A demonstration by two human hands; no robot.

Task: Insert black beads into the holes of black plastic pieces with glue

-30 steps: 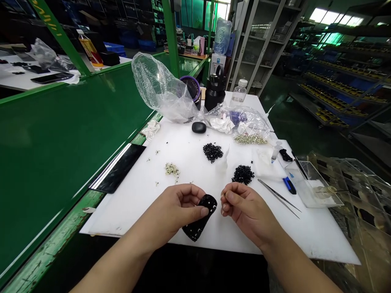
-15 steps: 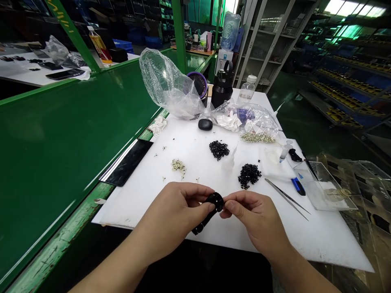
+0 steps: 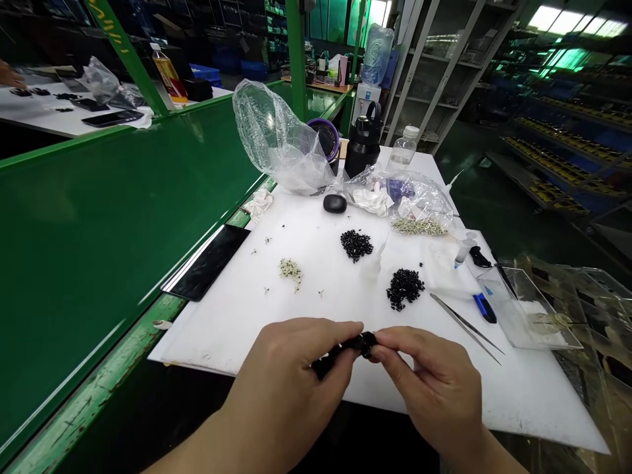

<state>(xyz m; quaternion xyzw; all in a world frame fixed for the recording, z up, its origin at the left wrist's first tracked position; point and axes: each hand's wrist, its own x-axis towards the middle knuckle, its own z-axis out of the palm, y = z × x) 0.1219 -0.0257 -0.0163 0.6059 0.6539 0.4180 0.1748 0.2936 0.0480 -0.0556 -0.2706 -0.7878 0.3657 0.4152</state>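
A curved black piece [image 3: 366, 343] is pinched between the thumb and fingers of my left hand [image 3: 301, 375]. My right hand [image 3: 434, 378] has its thumb and forefinger closed on the right end of that same piece. Beyond the hands, two heaps of small black parts [image 3: 356, 245] [image 3: 405, 288] lie on the white board [image 3: 237, 316]. To their left is a small pile of pale greenish parts [image 3: 290, 268], with a few strays around it. Metal tweezers [image 3: 464, 326] rest to the right of my right hand.
A dark glossy tablet [image 3: 205, 263] lies at the left edge. Behind are a clear bag [image 3: 281, 145], black bottle [image 3: 363, 148] and black case [image 3: 334, 203]. A blue-handled tool [image 3: 484, 307] and clear tray [image 3: 543, 322] sit right. A person's hand [image 3: 10, 76] shows far left.
Both hands have moved lower, toward me, with the black piece. The piece is turned so that less of its face shows. A person's hand has appeared at the far left.
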